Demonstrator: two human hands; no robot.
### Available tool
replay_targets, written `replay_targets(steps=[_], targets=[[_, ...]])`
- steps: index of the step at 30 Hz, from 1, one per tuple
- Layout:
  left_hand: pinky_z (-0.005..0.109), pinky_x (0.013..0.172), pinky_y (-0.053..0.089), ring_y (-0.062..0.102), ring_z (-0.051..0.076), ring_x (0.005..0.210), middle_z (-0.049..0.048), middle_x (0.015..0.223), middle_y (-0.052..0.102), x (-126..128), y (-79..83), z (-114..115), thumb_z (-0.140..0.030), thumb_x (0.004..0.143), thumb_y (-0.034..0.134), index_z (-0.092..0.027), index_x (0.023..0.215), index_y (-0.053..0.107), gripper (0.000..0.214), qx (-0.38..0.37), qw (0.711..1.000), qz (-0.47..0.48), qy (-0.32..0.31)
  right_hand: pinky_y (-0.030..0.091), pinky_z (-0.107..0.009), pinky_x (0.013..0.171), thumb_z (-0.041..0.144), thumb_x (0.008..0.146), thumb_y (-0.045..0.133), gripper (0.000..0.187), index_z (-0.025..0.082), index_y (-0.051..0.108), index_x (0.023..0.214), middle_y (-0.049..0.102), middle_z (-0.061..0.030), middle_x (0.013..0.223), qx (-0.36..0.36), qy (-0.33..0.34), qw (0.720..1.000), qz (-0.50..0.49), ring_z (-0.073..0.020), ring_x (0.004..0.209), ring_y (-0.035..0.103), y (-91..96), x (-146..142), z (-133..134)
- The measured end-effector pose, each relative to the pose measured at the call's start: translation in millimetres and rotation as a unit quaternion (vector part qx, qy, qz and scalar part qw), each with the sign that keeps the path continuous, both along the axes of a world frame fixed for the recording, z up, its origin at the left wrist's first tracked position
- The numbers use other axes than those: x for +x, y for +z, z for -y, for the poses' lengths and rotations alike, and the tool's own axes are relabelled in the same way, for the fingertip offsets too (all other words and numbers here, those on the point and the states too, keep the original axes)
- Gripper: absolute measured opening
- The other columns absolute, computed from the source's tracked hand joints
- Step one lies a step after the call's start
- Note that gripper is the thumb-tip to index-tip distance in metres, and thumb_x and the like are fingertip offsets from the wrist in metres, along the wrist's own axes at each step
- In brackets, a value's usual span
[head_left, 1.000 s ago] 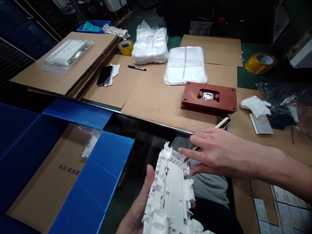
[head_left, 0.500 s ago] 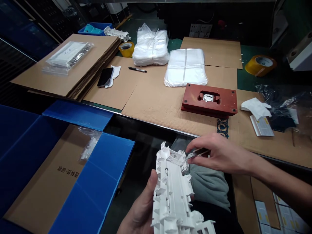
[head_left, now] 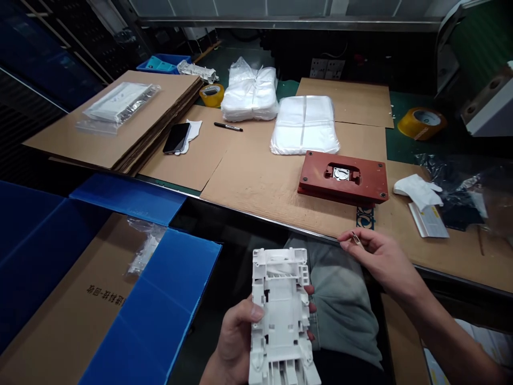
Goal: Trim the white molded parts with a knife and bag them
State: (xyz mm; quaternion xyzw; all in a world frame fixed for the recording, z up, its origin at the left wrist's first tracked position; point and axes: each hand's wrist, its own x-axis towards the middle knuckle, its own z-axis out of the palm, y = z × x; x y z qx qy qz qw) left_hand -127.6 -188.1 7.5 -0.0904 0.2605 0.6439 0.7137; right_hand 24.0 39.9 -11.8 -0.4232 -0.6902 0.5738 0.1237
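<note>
My left hand (head_left: 236,334) is wrapped round a long white plastic frame (head_left: 282,315) with ribs, slots and clips along its edges. The thumb lies on its near face, and fingertips show past the right side. To the right, near the table's edge, my right hand (head_left: 377,254) pinches a small thin metal tool (head_left: 357,240); most of it is hidden by the fingers, so its kind is unclear. A gap lies between that hand and the frame. Beyond it on the table is a dark red block fixture (head_left: 366,179) with a silvery piece (head_left: 341,174) in its recess.
Bundles of clear plastic bags (head_left: 303,125), a pen (head_left: 228,126), a phone (head_left: 176,138) and tape rolls (head_left: 422,123) lie on the cardboard-covered table. A white glove (head_left: 419,190) rests at right. A blue-flapped carton (head_left: 188,278) stands open at lower left, below stacked cardboard (head_left: 168,101).
My right hand has drawn back rightward from the frame's top end with the tool. The white frame has been turned to show a different face. The camera view has tilted up slightly.
</note>
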Motion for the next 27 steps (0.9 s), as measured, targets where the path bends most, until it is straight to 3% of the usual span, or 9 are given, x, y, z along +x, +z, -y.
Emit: replay_targets(steps=[7, 14, 17, 22, 27], targets=[[0.042, 0.09, 0.055, 0.073, 0.034, 0.098, 0.0207, 0.115, 0.074, -2, -11.9, 2, -0.028, 0.059, 0.07, -0.004, 0.133, 0.062, 0.079, 0.025, 0.998, -0.009, -0.048, 0.043, -0.027, 0.066, 0.049, 0.086, 0.071, 0.033, 0.018, 0.073, 0.095, 0.067, -0.0029, 0.085, -0.048, -0.011, 0.999, 0.01, -0.0172, 0.076, 0.056, -16.4, 22, 18], [0.028, 0.072, 0.05, 0.07, 0.026, 0.084, 0.0096, 0.102, 0.075, 3, -34.0, 8, -0.013, 0.053, 0.079, -0.018, 0.13, 0.064, 0.078, 0.07, 0.982, -0.175, -0.034, 0.028, -0.025, 0.054, 0.056, 0.079, 0.077, 0.043, 0.019, 0.074, 0.1, 0.053, 0.002, 0.069, -0.114, -0.111, 0.987, 0.015, -0.012, 0.061, 0.038, -48.3, 62, 19], [0.027, 0.072, 0.046, 0.067, 0.025, 0.087, 0.0083, 0.102, 0.072, 4, -35.0, 2, -0.015, 0.053, 0.08, -0.019, 0.132, 0.062, 0.081, 0.089, 0.974, -0.192, -0.076, 0.023, -0.024, 0.053, 0.059, 0.076, 0.079, 0.05, 0.017, 0.074, 0.102, 0.048, 0.0028, 0.065, -0.137, -0.152, 0.979, 0.022, -0.0111, 0.06, 0.035, -55.5, 79, 21], [0.026, 0.066, 0.043, 0.054, 0.016, 0.071, 0.0035, 0.087, 0.065, 5, -32.7, -12, -0.015, 0.054, 0.08, -0.022, 0.135, 0.06, 0.084, 0.117, 0.952, -0.251, -0.13, 0.023, -0.024, 0.051, 0.057, 0.073, 0.083, 0.052, 0.015, 0.075, 0.103, 0.047, 0.003, 0.065, -0.139, -0.21, 0.968, 0.009, -0.0105, 0.059, 0.034, -66.2, 109, 23], [0.026, 0.067, 0.046, 0.058, 0.018, 0.076, 0.0044, 0.095, 0.067, 5, -31.5, -14, -0.013, 0.051, 0.078, -0.025, 0.139, 0.059, 0.091, 0.086, 0.926, -0.338, -0.148, 0.025, -0.023, 0.046, 0.06, 0.071, 0.083, 0.058, 0.014, 0.074, 0.105, 0.046, 0.0051, 0.06, -0.124, -0.244, 0.962, 0.021, -0.0099, 0.054, 0.038, -100.4, 153, 22]])
